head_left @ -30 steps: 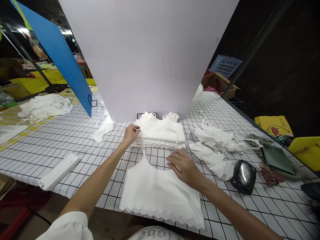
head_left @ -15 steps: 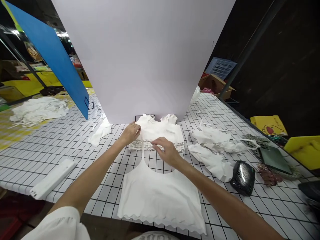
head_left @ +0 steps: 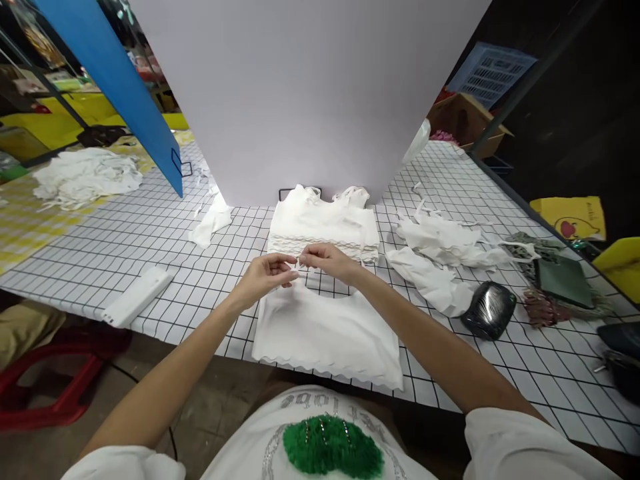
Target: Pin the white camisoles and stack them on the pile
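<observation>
A white strappy top [head_left: 325, 333] with a scalloped hem lies flat at the table's front edge. Above its left shoulder my left hand [head_left: 265, 277] is closed in a pinch on the top's thin strap. My right hand [head_left: 333, 260] meets it there, thumb and fingers pinched at the strap between the two hands. The fingers hide most of the strap, and its end is too small to make out. Just beyond my hands is a stack of similar white tops [head_left: 325, 223] with wavy hems.
A large white board [head_left: 310, 100] stands behind the stack, a blue board [head_left: 115, 87] to its left. Loose white pieces [head_left: 435, 240] and a black plastic-wrapped bundle [head_left: 490, 310] lie rightward. A white bar-shaped object [head_left: 139, 297] sits at left, a red stool [head_left: 50, 380] below.
My left hand has come down and toward me from the stack's left edge with the strap. My right hand has closed and joined it. The view has tilted downward.
</observation>
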